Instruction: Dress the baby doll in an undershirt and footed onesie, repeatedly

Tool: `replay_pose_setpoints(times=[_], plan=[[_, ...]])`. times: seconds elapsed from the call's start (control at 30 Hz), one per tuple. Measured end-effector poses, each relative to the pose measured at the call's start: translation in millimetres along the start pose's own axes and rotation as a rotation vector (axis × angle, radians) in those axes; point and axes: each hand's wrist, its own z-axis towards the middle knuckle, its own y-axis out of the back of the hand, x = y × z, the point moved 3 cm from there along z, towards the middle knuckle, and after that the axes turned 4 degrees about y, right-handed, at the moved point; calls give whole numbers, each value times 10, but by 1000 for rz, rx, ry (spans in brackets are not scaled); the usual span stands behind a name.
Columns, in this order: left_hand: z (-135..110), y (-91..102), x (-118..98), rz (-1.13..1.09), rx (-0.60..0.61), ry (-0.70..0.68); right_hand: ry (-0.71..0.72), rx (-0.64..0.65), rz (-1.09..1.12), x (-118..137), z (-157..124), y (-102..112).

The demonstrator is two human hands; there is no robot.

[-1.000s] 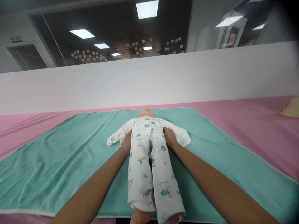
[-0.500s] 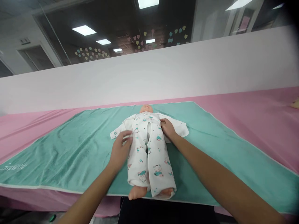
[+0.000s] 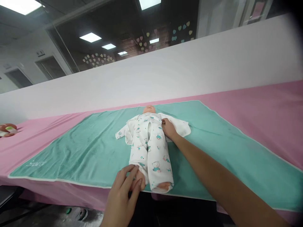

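Note:
A baby doll (image 3: 149, 109) lies on its back, its head at the far end and its feet by the near edge. It wears white printed trousers (image 3: 155, 148) and a white top (image 3: 178, 126) spread out at both sides. My left hand (image 3: 123, 189) is at the foot on the left, fingers and thumb closing around the foot and the trouser cuff (image 3: 142, 168). Up at the waist, my right hand (image 3: 168, 128) has its fingers curled on the side of the trousers. The foot on the right (image 3: 164, 186) shows inside its cuff.
A green towel (image 3: 94, 151) with a white border lies under the doll on a pink-covered table (image 3: 260, 113). A white wall (image 3: 151, 78) rises behind. A brown toy (image 3: 8, 128) is partly visible at far left. Bottles (image 3: 79, 213) stand on the floor.
My left hand has moved from beside the trousers' hip down to the foot and cuff on the left. My right hand stays at the waist. The view has turned slightly left.

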Motion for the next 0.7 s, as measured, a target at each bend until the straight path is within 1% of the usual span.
replay_pose_setpoints(times=[0.1, 0.23, 0.37, 0.43, 0.5, 0.57, 0.6, 0.63, 0.7], plan=[[86, -41, -62, 28, -9, 57, 14, 4, -13, -8, 2, -3], [228, -103, -119, 130, -45, 44, 27, 13, -29, -21, 9, -11], [396, -127, -174, 298, -90, -28, 38, 27, -41, -35, 16, -11], [458, -123, -203, 386, -81, -106, 47, 36, -42, -38, 18, -8], [479, -108, -219, 426, -84, -196, 55, 40, -45, -39, 19, -3], [455, -77, -214, 382, -116, -239, 59, 43, -49, -38, 21, 0], [432, -55, -203, 328, -131, -220, 61, 44, -52, -37, 21, 1], [405, -31, -190, 259, -132, -178, 62, 45, -55, -35, 22, 2], [348, 27, -171, 96, -86, -50, 64, 48, -63, -32, 22, 1]])
